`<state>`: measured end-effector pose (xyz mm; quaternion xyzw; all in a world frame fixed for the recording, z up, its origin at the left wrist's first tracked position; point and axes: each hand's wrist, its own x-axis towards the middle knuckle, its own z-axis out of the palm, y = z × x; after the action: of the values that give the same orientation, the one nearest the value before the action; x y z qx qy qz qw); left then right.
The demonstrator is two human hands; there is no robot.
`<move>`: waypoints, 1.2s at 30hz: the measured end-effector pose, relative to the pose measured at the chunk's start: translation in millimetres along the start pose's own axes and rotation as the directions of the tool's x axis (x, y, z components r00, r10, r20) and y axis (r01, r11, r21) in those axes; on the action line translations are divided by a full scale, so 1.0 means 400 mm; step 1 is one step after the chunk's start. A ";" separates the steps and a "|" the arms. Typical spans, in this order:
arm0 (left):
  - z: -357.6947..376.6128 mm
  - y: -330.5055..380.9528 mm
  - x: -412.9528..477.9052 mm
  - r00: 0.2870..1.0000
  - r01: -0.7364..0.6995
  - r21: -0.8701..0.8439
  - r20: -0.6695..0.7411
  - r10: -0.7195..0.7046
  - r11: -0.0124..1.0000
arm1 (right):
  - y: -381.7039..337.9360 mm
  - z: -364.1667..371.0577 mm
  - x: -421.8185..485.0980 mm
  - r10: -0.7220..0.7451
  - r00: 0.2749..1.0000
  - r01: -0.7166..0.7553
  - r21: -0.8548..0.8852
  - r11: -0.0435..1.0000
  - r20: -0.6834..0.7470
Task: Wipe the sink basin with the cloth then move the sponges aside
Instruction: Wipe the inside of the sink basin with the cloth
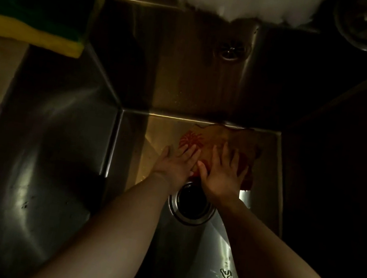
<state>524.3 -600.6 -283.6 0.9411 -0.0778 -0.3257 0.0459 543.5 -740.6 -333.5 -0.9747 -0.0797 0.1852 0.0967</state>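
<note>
The cloth (219,144), brownish with a red pattern, is spread on the floor of the sink basin (74,145), against its far wall and just beyond the drain (192,204). It is pressed flat by the left hand (177,164) and the right hand (224,173), side by side with fingers spread. A yellow-and-green sponge (35,17) is seen on the ledge at the far left, well apart.

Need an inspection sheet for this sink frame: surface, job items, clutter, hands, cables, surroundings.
Surface: steel sink basin, dim light, water drops near the front right.
Job's things: cloth spread flat on the basin floor beyond the drain; sponges, yellow and green, on the ledge at far left.
Clutter: nothing seen.
Hands: left hand and right hand both flat, fingers spread, on the cloth.
Cables: nothing seen.
Surroundings: overflow fitting on the back wall; too dark elsewhere.
</note>
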 end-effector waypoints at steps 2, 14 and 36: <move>-0.008 -0.013 0.009 1.000 -0.022 0.029 0.003 0.022 0.999 | 0.000 0.001 0.007 0.003 1.000 -0.002 0.008 1.000 -0.016; -0.043 0.044 0.073 0.998 -0.041 -0.043 0.054 0.044 0.998 | 0.073 -0.055 0.038 -0.015 0.999 0.014 -0.018 1.000 -0.046; 0.093 0.136 -0.063 0.984 -0.071 -0.155 -0.173 0.044 0.985 | 0.134 -0.002 -0.168 -0.052 0.997 0.047 0.095 0.994 0.049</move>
<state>475.3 -651.0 -289.9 0.9559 -0.0744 -0.2487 0.1374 488.5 -805.3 -321.1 -0.9618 -0.0977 0.2110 0.1447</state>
